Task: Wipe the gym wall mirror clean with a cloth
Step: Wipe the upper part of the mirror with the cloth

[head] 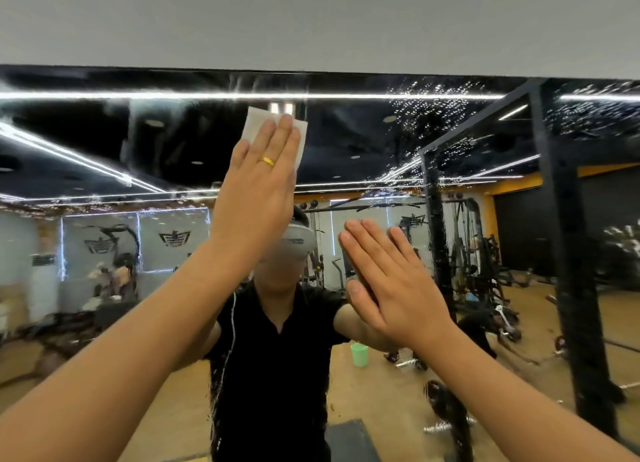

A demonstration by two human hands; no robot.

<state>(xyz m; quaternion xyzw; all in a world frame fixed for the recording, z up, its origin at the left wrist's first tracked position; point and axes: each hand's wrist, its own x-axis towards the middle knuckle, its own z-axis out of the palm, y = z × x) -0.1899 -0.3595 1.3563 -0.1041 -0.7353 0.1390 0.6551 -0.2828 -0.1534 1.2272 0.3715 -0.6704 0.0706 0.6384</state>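
The wall mirror (433, 142) fills the view from just under the grey wall strip down to the bottom edge. Water droplets speckle its upper right part. A small white cloth (254, 125) lies flat against the glass near the mirror's top. My left hand (258, 191), wearing a gold ring, presses it there with straight fingers, covering most of it. My right hand (391, 281) rests flat on the glass lower down and to the right, fingers straight, holding nothing.
The grey wall (311, 21) runs above the mirror's top edge. The glass reflects a person in a black shirt, a black squat rack (561, 219), weight machines, a green bucket (359, 355) on the yellowish floor and a dark mat.
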